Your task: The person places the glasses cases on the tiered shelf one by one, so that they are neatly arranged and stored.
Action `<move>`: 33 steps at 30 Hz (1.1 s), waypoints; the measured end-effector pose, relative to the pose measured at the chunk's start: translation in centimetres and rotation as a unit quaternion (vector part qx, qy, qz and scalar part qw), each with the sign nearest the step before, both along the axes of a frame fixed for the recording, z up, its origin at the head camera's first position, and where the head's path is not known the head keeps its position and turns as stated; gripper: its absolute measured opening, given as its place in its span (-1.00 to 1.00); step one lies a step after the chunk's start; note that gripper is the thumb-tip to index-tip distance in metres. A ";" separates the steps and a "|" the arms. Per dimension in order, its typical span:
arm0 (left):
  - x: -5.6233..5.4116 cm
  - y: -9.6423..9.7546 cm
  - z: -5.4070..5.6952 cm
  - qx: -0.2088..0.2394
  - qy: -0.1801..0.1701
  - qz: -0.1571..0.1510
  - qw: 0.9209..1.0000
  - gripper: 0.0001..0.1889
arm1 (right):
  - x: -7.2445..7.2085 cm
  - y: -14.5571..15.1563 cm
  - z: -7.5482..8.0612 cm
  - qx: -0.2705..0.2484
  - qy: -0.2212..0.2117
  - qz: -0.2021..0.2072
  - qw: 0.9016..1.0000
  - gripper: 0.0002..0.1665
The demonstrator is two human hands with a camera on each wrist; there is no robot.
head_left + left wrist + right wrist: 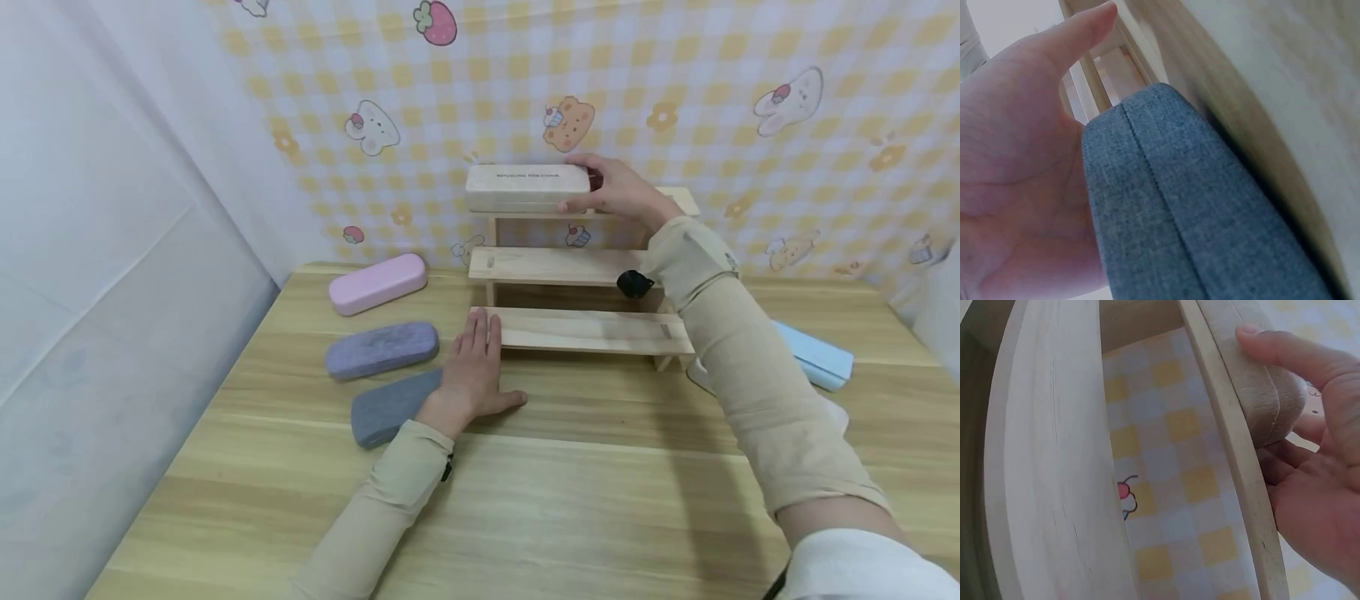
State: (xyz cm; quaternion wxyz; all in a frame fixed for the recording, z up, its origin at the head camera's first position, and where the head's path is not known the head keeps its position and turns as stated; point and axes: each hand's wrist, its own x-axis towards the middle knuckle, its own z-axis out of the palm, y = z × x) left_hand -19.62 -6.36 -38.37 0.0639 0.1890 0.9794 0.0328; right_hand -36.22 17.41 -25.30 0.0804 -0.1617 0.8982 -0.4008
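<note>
On the top tier of a three-step wooden rack point(577, 265) lies a cream glasses case point(525, 190) with lettering on its lid. My right hand point(618, 192) grips its right end, thumb on the front face and fingers behind, as the right wrist view also shows on the case point(1254, 375). My left hand point(474, 367) has straight fingers, their tips at the left end of the lowest tier. Below its palm is a grey-blue fabric glasses case point(390, 408), seen close in the left wrist view point(1154, 187) beside the palm.
A pink glasses case point(378, 284) and a purple one point(382, 350) lie left of the rack. Right of it, a light blue case point(817, 357) and a white item point(836, 414) are partly behind my right forearm. A checked cloth point(480, 108) hangs behind the rack.
</note>
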 end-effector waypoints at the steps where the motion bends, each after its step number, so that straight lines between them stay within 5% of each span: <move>1: 0.0 0.1 0.0 -0.001 -0.001 -0.002 1.000 0.22 | 0.2 0.3 0.0 -0.006 0.001 -0.001 1.000 0.10; 8: -0.2 0.9 0.0 -0.007 -0.010 -0.006 1.000 0.21 | 3.0 3.1 0.5 -0.063 -0.022 -0.030 0.997 0.21; 21: -0.5 0.5 0.1 -0.016 -0.013 -0.001 1.000 0.17 | 9.0 14.2 2.0 0.022 0.010 -0.058 0.998 0.02; 27: -0.7 0.6 0.5 -0.009 -0.007 -0.003 1.000 0.18 | 11.1 20.6 0.7 0.043 0.021 -0.117 0.992 -0.10; 33: -0.1 0.3 0.3 0.002 -0.013 0.004 1.000 0.15 | 13.6 24.2 -3.0 0.069 -0.011 -0.144 0.987 -0.11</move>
